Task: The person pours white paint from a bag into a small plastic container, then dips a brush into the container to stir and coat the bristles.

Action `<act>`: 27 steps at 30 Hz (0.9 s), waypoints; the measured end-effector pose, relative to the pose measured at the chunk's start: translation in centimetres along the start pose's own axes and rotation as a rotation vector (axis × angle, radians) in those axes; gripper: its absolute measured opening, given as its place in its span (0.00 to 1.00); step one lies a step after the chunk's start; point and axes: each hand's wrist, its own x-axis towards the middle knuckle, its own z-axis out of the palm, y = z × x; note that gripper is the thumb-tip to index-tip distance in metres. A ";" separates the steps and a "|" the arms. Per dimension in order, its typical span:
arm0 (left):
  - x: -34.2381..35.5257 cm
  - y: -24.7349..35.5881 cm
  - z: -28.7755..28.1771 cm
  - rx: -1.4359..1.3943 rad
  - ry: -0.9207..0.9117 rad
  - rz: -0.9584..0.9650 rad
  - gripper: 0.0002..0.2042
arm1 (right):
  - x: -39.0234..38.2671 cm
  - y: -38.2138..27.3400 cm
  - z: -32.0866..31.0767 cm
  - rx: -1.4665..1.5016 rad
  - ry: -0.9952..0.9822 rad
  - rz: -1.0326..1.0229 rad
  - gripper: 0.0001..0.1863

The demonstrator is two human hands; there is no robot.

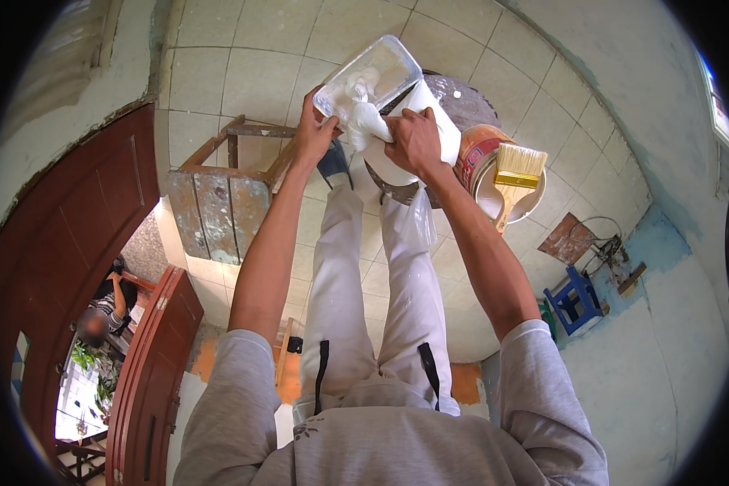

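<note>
My left hand (309,134) is closed on the near left edge of a clear plastic tub (393,61), which is held tilted. Thick white paste (363,85) lies in a heap inside it. My right hand (417,142) grips the gathered neck of a white plastic bag (447,134). The bag's mouth points into the tub, and white paste shows there. Under the bag is a round grey tabletop or stool (470,101), partly covered. Just right of my right hand stands a bucket (471,144) with a wide paintbrush (517,180) lying across its rim.
A worn wooden stool (219,211) stands left of my legs on the tiled floor (283,32). At right, a small blue stool (575,301) sits by tangled wires (603,251) and a brown board (567,237). A brown door (150,389) stands open at left; a person (109,312) is beyond it.
</note>
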 end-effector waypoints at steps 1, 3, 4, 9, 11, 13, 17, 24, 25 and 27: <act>0.0 -0.2 -0.1 -0.001 0.003 0.001 0.34 | 0.0 -0.1 0.0 -0.012 0.012 -0.015 0.17; 0.1 -0.5 -0.4 -0.006 0.001 0.021 0.34 | 0.0 -0.2 0.1 -0.021 0.004 -0.020 0.16; 0.1 -0.5 -0.4 -0.006 0.001 0.021 0.34 | 0.0 -0.3 0.1 -0.031 -0.003 -0.019 0.16; 0.2 -0.6 -0.4 -0.023 0.001 0.023 0.34 | 0.1 -0.3 0.1 -0.011 -0.002 -0.034 0.16; 0.2 -0.5 -0.4 -0.019 -0.002 0.028 0.34 | 0.0 -0.1 0.3 -0.001 0.011 -0.044 0.16; 0.3 -0.5 -0.4 -0.016 -0.003 0.033 0.35 | -0.2 0.2 0.7 0.004 0.023 -0.073 0.15; 0.4 -0.2 -0.3 -0.044 -0.019 0.034 0.35 | -0.3 0.3 2.2 -0.017 0.089 -0.097 0.14; 1.2 0.4 -0.4 0.036 -0.009 0.021 0.34 | -0.3 -0.9 2.5 0.004 0.125 -0.035 0.25; 1.3 0.4 -0.3 0.037 -0.009 0.021 0.34 | -0.3 -0.9 2.5 0.011 0.135 -0.020 0.26; 1.4 0.3 0.0 0.021 0.002 0.030 0.34 | -0.4 -0.9 2.6 0.008 0.128 -0.008 0.26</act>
